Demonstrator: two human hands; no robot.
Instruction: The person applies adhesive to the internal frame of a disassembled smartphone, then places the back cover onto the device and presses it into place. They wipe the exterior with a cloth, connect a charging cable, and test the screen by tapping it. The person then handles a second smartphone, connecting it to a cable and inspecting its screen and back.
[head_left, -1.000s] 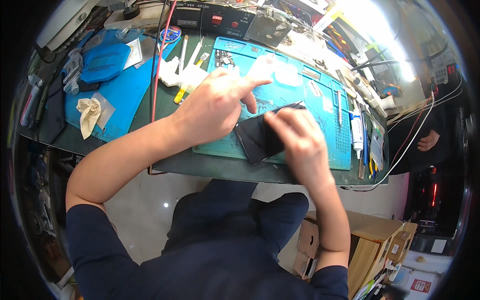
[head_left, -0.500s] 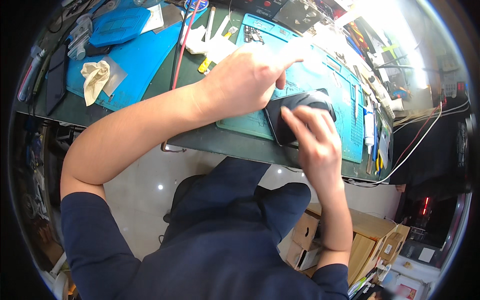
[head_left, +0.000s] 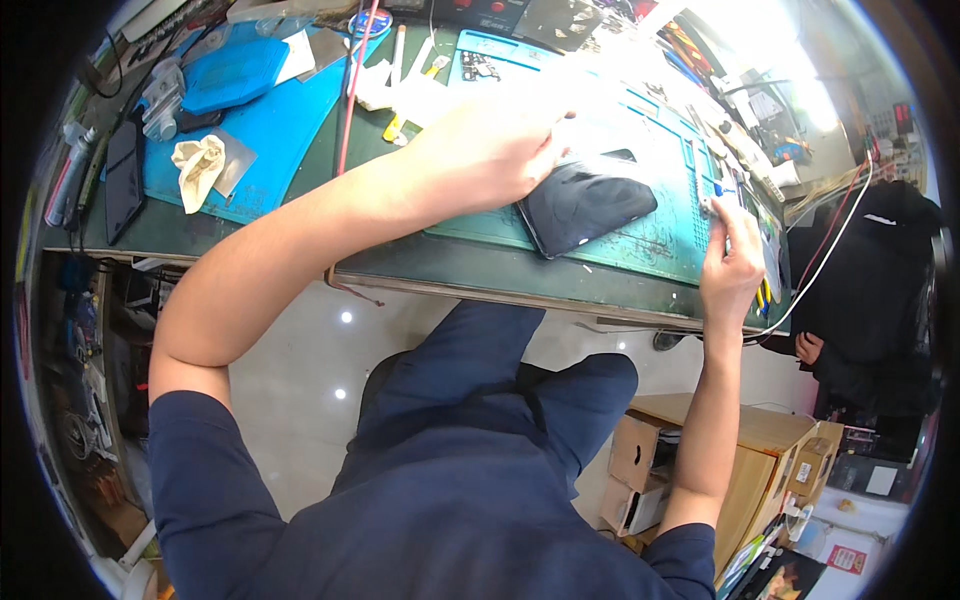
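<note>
A black phone-like slab (head_left: 585, 205) with a glossy, smudged face lies askew on the turquoise work mat (head_left: 650, 260). My left hand (head_left: 500, 150) is at its upper left edge, fingers curled; glare hides what, if anything, they hold. My right hand (head_left: 732, 250) has moved to the mat's right edge, fingertips together beside a slim metal tool and a blue object (head_left: 722, 190); whether it grips either is unclear.
Blue mat (head_left: 290, 140) at left carries a blue case (head_left: 225, 75) and crumpled cloth (head_left: 200, 170); a dark phone (head_left: 125, 180) lies beside it. Tools and cables crowd the right side. A person in black (head_left: 870, 300) stands at right; a wooden cabinet (head_left: 760, 440) is below.
My right hand has left the black slab's face and moved up and right to the mat's edge. My left hand stays near the slab's upper left. The person at right shows more.
</note>
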